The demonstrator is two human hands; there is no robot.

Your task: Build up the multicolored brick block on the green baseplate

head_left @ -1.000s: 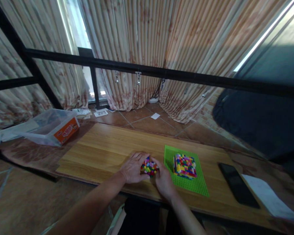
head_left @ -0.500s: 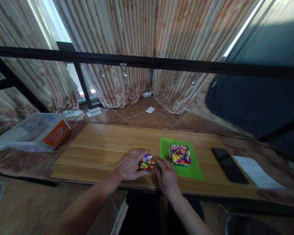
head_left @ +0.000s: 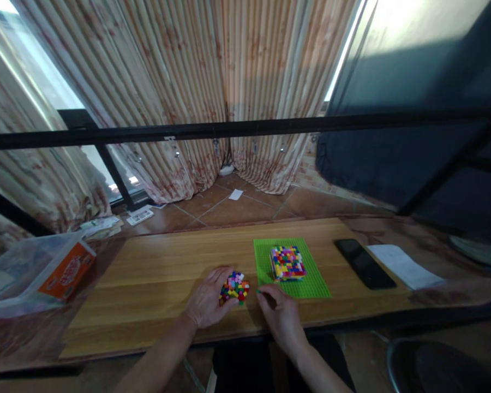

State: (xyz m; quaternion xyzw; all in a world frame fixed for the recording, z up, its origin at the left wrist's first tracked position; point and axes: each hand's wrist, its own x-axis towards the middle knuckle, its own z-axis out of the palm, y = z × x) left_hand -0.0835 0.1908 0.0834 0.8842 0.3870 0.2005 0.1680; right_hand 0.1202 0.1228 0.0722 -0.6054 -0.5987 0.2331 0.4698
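Observation:
A pile of small multicoloured toy bricks [head_left: 234, 287] lies on the wooden board. My left hand [head_left: 209, 298] curves around the pile's left and near side, fingers apart, holding nothing I can see. To the right of the pile, my right hand [head_left: 281, 315] is pinched at thumb and forefinger on a tiny green brick [head_left: 258, 291], which partly shows at the fingertips. Just beyond that hand, a block built of many coloured bricks [head_left: 287, 263] stands on a bright green studded baseplate [head_left: 313, 279].
A black phone [head_left: 365, 263] and a white sheet of paper [head_left: 405, 266] lie right of the baseplate. At far left stands a clear plastic box [head_left: 20, 273] with an orange label. A dark metal bar [head_left: 245, 129] crosses beyond the wooden board [head_left: 147, 284].
My right hand has drawn slightly away from the pile, its thumb and forefinger now closed on a green brick. My left hand stays beside the pile. The camera view has turned to the right.

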